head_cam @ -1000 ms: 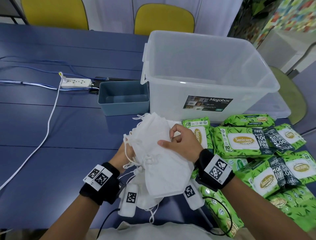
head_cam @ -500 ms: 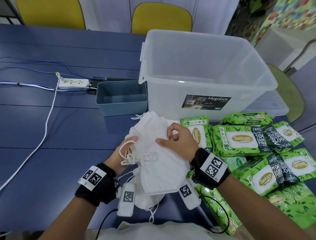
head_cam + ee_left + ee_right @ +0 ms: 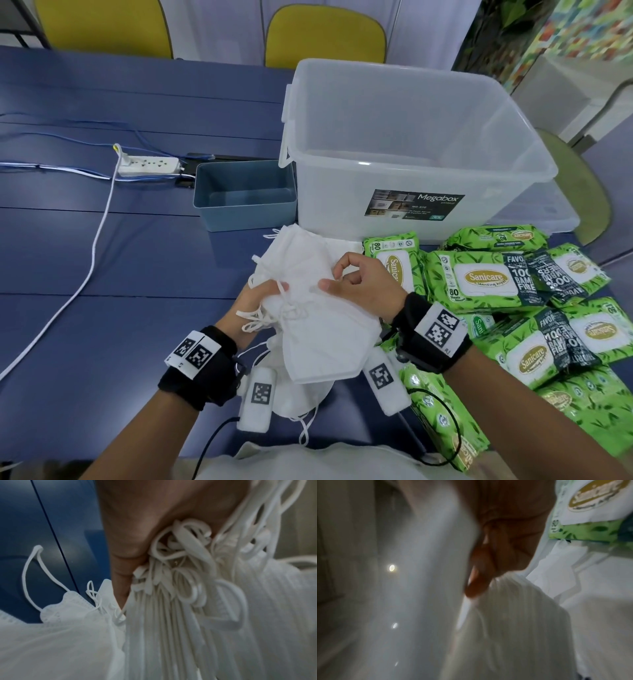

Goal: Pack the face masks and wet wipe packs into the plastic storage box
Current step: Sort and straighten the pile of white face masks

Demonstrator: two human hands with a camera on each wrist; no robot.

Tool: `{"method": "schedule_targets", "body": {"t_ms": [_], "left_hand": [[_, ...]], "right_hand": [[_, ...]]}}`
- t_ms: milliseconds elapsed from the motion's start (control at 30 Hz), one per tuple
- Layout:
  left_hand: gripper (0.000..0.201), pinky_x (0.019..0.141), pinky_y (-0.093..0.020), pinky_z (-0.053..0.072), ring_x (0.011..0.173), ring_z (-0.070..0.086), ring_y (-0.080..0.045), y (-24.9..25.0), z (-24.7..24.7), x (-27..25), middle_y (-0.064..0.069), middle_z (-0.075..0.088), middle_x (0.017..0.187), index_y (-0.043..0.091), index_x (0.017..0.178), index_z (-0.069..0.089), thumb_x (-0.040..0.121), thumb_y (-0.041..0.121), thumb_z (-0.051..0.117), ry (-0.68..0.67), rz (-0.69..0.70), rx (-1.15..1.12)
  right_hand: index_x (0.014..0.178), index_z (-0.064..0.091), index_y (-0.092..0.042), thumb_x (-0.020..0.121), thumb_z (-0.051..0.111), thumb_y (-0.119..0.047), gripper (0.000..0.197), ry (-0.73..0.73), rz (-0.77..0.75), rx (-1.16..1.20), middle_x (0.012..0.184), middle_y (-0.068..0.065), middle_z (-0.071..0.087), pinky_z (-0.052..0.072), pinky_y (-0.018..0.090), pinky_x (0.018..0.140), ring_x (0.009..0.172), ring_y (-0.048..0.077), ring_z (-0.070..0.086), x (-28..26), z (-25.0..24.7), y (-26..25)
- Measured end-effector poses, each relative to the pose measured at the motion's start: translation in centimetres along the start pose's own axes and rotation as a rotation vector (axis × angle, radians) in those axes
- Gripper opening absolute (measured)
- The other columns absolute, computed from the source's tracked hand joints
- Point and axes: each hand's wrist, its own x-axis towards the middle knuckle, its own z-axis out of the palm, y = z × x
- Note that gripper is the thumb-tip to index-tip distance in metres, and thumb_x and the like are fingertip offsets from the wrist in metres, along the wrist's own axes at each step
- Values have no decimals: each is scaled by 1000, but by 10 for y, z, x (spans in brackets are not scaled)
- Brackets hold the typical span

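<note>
A thick stack of white face masks [image 3: 318, 322] is held above the near table edge. My left hand [image 3: 255, 299] grips its left side, ear loops bunched under the thumb [image 3: 130, 563]. My right hand [image 3: 356, 284] pinches the stack's top and right side with thumb and curled fingers [image 3: 479, 577]. More masks [image 3: 301, 394] lie on the table beneath. Several green wet wipe packs [image 3: 486, 277] are piled to the right. The clear plastic storage box [image 3: 404, 144] stands open behind them, with nothing seen inside.
A small blue-grey bin [image 3: 243, 198] sits left of the box. A white power strip [image 3: 150, 165] and its cables [image 3: 92, 246] run across the blue table [image 3: 102, 308] at left. Yellow chairs [image 3: 325, 37] stand beyond the far edge. The box lid [image 3: 548, 212] lies behind the packs.
Both hands have shifted their hold on the mask stack, drawing it slightly nearer. My left hand now shows more at the stack's left edge among the ear loops.
</note>
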Motion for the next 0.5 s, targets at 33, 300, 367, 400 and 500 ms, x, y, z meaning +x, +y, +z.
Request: {"method": "schedule_targets", "body": {"t_ms": [33, 300, 367, 400, 500], "left_hand": [[18, 56, -25, 48, 68, 51, -18, 2, 1, -2, -6, 53, 78, 10, 79, 52, 94, 2, 45, 5, -4, 2], [21, 85, -41, 45, 98, 46, -26, 3, -3, -7, -7, 53, 79, 10, 79, 53, 97, 4, 42, 2, -21, -7], [22, 98, -46, 40, 99, 46, -26, 2, -4, -6, -6, 52, 80, 11, 79, 51, 98, 5, 41, -5, -15, -2], [22, 100, -47, 39, 99, 46, -26, 1, -5, -5, -6, 52, 80, 11, 79, 50, 98, 5, 41, -4, -11, 11], [19, 101, -48, 39, 102, 53, -34, 3, -2, -5, -7, 54, 80, 11, 80, 51, 95, 1, 45, -2, -17, 48]], "right_hand": [[78, 54, -15, 72, 81, -19, 28, -55, 6, 38, 45, -9, 51, 34, 18, 48, 44, 7, 41, -2, -4, -2], [100, 63, -14, 46, 85, 8, 62, -232, -19, 376, 84, 13, 73, 58, 28, 62, 70, 21, 70, -15, -29, -13], [96, 67, -15, 47, 83, -7, 52, -186, -53, 412, 82, 13, 72, 58, 29, 64, 71, 22, 69, -13, -30, -13], [94, 70, -17, 49, 84, -10, 48, -151, -71, 401, 81, 16, 70, 57, 31, 65, 71, 24, 67, -11, -30, -14], [96, 70, -13, 64, 79, -13, 33, -52, -112, 328, 73, 15, 68, 53, 29, 64, 67, 20, 64, -9, -31, -17]]}}
